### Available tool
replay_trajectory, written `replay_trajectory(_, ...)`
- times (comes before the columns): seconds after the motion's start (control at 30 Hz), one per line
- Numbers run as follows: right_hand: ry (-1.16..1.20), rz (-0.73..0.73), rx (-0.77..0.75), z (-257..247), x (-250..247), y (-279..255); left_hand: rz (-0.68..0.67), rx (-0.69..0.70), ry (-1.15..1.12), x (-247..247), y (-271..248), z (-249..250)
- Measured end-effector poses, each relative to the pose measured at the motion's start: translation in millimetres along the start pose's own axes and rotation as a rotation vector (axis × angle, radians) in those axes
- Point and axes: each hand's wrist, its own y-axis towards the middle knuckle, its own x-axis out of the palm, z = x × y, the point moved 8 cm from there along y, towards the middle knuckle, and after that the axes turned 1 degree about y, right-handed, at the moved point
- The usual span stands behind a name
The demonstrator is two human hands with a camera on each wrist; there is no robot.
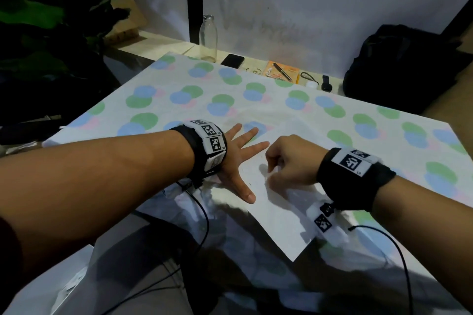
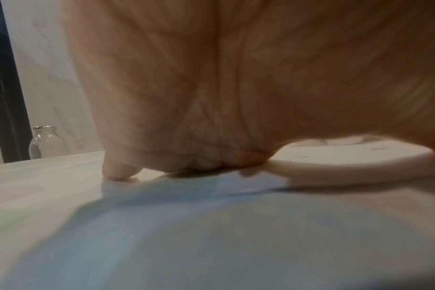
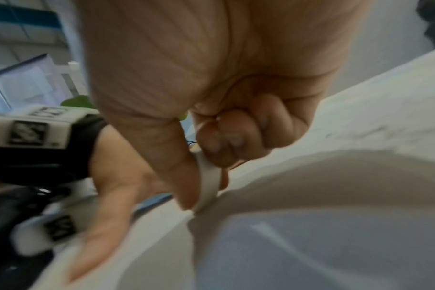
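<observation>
Head view: one large sheet of wrapping paper (image 1: pixel 281 100), printed with blue, green and pink dots, is spread over the table (image 1: pixel 153 46), its near edge turned over so that the white underside is shown. It is judged light, thin and limp, easily creased or torn, so it is best taken by a pinch at the turned edge while the rest is pinned flat. One black backpack (image 1: pixel 399 66) is seen at the far right. Two hands are counted: the left hand (image 1: pixel 234 161) is pressed flat on the sheet, fingers spread wide, and the turned edge is pinched between thumb and forefinger of the right hand (image 1: pixel 291 161), the other fingers curled. One glass bottle (image 1: pixel 208 38), one phone (image 1: pixel 232 60) and one pen (image 1: pixel 281 71) are seen behind the sheet
</observation>
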Motion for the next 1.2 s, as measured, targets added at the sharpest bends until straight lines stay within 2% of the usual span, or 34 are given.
replay_trajectory(0.13,-0.009,0.135,0.078,17.7,-22.7,8.5,0.003,0.004,-0.01,-1.3,-1.8,1.3)
replay_trajectory(0.3,0.017,0.016,-0.09,-18.9,-4.5,4.7,0.016,0.003,0.005,-1.7,-3.4,2.2)
replay_trajectory(0.43,0.039,0.141,0.014,-7.8,-12.5,22.9,0.022,0.004,0.011,-3.1,-6.1,3.2)
replay_trajectory(0.53,0.053,0.159,0.105,3.0,-20.7,37.0,0.028,0.008,0.004,-3.9,-7.1,4.4)
replay_trajectory(0.7,0.016,0.01,0.001,-14.8,0.7,22.7,0.015,0.003,0.022,-4.2,-6.7,4.8)
replay_trajectory(0.83,0.086,0.183,0.17,16.0,-26.7,35.0,0.021,0.01,-0.014,-1.3,-1.7,0.2)
replay_trajectory(0.9,0.04,0.154,0.132,8.2,-23.2,35.9,0.011,0.008,-0.004,-0.7,-0.6,0.5)
replay_trajectory(1.0,-0.032,0.005,0.02,-22.2,2.8,24.0,-0.003,-0.003,0.028,-2.1,-3.1,2.4)
replay_trajectory(1.13,0.019,0.168,0.178,9.8,-24.1,39.7,0.013,0.013,-0.01,-1.6,-2.2,2.1)
replay_trajectory(1.2,0.044,0.13,0.17,8.4,-20.0,39.8,0.012,0.008,-0.001,-1.3,-2.5,2.7)
